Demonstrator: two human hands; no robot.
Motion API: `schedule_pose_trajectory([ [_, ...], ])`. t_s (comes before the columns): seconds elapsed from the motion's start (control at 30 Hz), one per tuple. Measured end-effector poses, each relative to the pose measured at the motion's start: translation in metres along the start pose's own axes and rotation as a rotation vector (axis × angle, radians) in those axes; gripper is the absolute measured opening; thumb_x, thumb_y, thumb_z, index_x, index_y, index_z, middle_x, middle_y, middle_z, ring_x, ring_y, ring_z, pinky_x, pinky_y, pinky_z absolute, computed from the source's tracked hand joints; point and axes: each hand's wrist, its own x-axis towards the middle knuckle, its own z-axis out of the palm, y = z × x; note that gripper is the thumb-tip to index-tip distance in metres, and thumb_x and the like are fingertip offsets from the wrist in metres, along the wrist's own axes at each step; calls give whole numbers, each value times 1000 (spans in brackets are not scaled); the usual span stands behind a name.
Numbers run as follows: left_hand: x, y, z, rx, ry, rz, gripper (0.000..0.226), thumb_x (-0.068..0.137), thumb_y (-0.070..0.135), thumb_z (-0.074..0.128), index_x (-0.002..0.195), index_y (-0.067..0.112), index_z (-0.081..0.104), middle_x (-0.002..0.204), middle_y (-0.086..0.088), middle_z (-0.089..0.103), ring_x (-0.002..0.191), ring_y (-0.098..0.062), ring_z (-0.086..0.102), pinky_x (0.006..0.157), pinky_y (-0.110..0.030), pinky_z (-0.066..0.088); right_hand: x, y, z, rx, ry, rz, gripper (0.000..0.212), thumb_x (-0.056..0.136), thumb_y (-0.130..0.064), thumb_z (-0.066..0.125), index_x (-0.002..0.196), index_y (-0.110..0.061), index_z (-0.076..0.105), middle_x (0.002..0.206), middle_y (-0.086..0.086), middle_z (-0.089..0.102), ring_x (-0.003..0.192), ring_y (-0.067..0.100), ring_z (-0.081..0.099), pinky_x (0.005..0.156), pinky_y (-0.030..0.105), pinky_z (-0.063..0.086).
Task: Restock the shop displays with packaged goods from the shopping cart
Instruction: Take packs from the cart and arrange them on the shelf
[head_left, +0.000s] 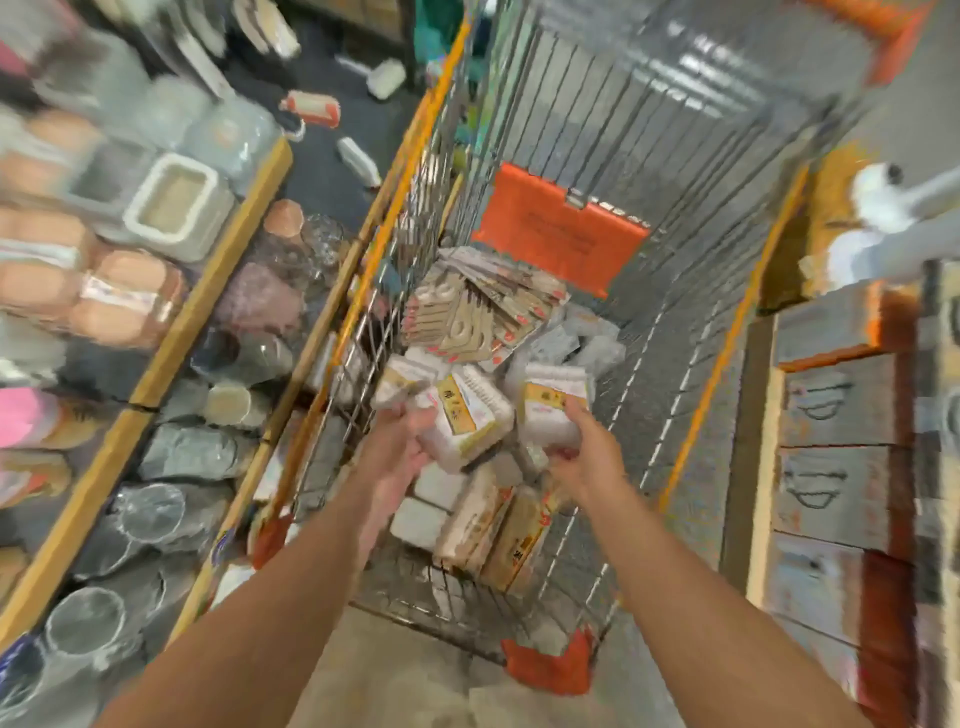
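Both my arms reach down into a wire shopping cart (691, 332) with orange trim. My left hand (400, 447) grips a stack of white packs with yellow labels (462, 415), holding them from the left side. My right hand (582, 457) holds one more white pack with a yellow label (553, 405) from below. Under my hands lie several more such packs (488, 530) on the cart's floor. A fan of flat brown cardboard-backed packs (478, 312) lies further in. The whole view is blurred by motion.
Wooden-edged shelves (208, 291) on the left carry glass jars, clear cups and boxed containers. On the right stand shelves with boxes (841, 467) and a white pole (904, 249). An orange flap (561, 234) hangs in the cart. Items lie on the dark floor behind.
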Motion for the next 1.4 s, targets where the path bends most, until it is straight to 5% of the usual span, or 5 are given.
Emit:
schedule_pose_trajectory([
  [0.23, -69, 47, 23, -196, -56, 306, 39, 95, 3, 49, 132, 9, 54, 121, -15, 68, 109, -30, 65, 84, -40, 54, -118, -18, -3, -15, -405, -221, 62, 74, -25, 66, 132, -10, 51, 108, 11, 68, 80, 18, 70, 55, 27, 55],
  [0.53, -266, 42, 15, -112, 59, 818, 58, 82, -7, 63, 127, 29, 53, 102, -4, 73, 93, -24, 67, 73, -34, 54, -285, -27, 8, -290, -991, -532, 40, 76, -14, 70, 115, -11, 58, 97, 6, 73, 83, 18, 70, 68, 30, 57],
  [0.97, -590, 18, -120, 54, 750, 1223, 78, 66, 57, 67, 137, 29, 51, 124, 1, 69, 117, -23, 63, 108, -52, 42, -548, 109, 80, -631, -1502, -599, 71, 70, -44, 67, 132, -14, 52, 117, 9, 69, 94, 21, 69, 74, 35, 54],
  [1.1, -698, -2, -151, 91, 937, 1341, 86, 62, 52, 74, 140, 30, 46, 123, 3, 69, 112, -18, 65, 101, -46, 48, -636, 165, 88, -592, -1729, -486, 68, 64, -45, 65, 121, -9, 61, 93, 7, 75, 75, 19, 72, 62, 31, 57],
  [1.4, -877, -19, -274, 139, 1165, 1221, 61, 69, 43, 72, 125, 26, 52, 114, 1, 68, 97, -15, 63, 71, -28, 48, -805, 312, 145, -669, -1950, -516, 47, 91, -36, 66, 127, -12, 47, 109, 9, 72, 98, 24, 70, 97, 45, 53],
])
